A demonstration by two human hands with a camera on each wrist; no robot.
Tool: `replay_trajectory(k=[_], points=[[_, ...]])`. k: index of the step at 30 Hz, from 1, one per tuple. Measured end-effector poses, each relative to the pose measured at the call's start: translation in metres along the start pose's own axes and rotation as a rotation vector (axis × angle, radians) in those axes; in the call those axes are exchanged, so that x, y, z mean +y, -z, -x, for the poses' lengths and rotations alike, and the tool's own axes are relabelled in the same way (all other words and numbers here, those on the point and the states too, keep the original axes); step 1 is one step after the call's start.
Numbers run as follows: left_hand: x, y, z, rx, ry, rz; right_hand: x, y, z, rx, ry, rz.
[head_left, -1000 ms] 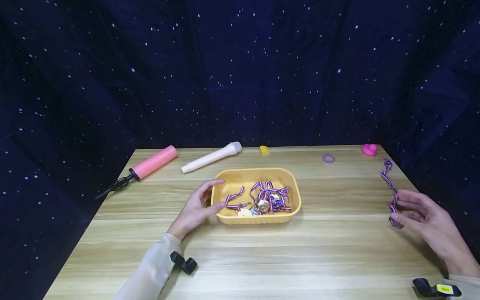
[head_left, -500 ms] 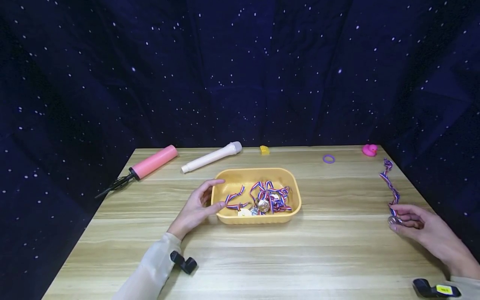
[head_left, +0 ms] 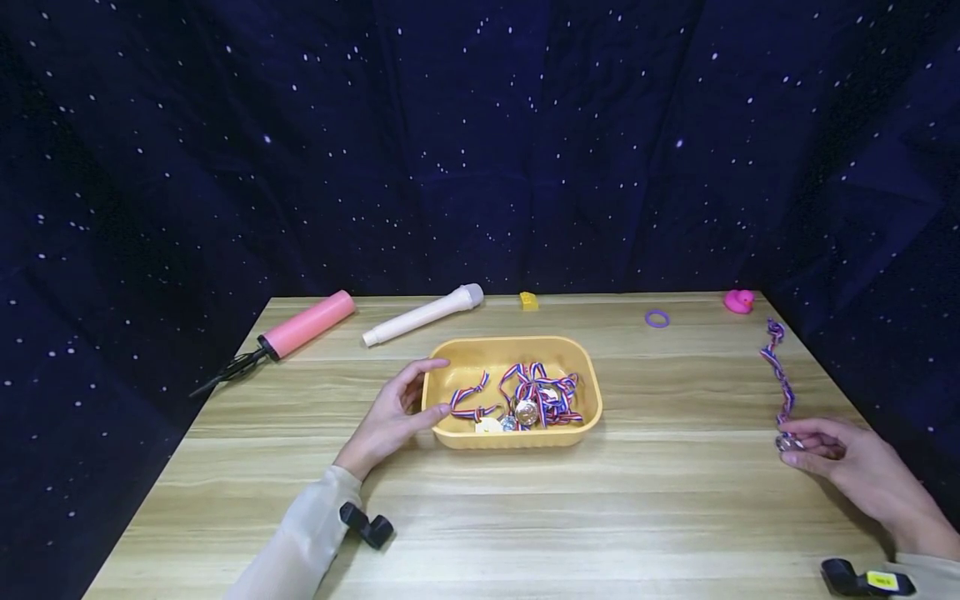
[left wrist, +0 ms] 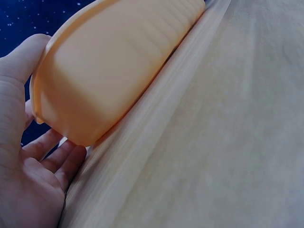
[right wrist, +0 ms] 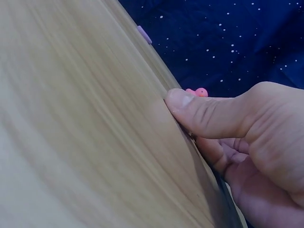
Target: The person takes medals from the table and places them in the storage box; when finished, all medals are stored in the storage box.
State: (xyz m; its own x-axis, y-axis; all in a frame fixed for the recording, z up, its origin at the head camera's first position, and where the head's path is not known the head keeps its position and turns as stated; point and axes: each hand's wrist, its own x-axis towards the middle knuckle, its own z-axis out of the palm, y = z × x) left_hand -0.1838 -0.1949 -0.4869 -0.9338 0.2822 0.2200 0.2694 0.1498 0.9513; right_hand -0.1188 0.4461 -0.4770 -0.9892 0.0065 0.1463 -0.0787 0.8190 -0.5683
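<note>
Head view high, forward-down — wrist views close, sharing table (head_left: 675,500).

Left hand (head_left: 392,414) open, fingers spread, palm inward; right hand (head_left: 843,467) low, fingers curled, thumb pinching.

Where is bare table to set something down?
Bare wood lies between the yellow tray and the right hand, and along the near edge between both sleeves. Crowded: the tray, full of medals, and the back edge by the pink pump.
</note>
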Motion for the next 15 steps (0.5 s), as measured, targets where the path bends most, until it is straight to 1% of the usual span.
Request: replay_trajectory(k=[8, 13, 15], points=[[0.002, 0.0, 0.0, -0.001, 0.004, -0.004, -0.004, -0.001, 0.0, -0.021, -0.01, -0.011], [0.002, 0.0, 0.001, -0.002, 0.004, -0.001, -0.009, -0.001, 0.001, 0.0, 0.006, -0.039], [0.002, 0.0, 0.001, -0.003, 0.004, -0.002, -0.011, -0.002, 0.003, 0.016, 0.007, -0.026]])
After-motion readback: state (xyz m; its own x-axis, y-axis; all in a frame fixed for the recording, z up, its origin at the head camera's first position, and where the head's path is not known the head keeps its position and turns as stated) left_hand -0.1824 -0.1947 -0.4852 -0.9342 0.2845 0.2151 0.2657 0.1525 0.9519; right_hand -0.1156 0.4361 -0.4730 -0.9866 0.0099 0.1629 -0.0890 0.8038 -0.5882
